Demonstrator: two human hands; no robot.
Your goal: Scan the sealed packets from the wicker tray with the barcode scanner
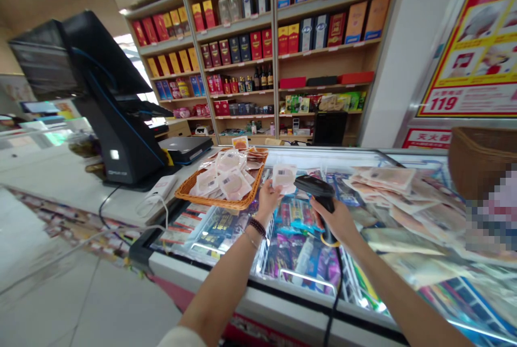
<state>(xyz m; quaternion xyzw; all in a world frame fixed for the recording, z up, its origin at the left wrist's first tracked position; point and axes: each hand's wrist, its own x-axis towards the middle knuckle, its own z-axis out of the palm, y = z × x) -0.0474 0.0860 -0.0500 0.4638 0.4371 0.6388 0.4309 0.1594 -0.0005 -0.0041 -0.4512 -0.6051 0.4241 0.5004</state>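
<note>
Left hand pinching packet; right hand gripping scanner; basket holds packets.

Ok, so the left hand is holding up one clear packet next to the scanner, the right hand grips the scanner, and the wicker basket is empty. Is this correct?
Not quite: the basket holds a pile of packets, as the head view shows. The rest is right.
</note>
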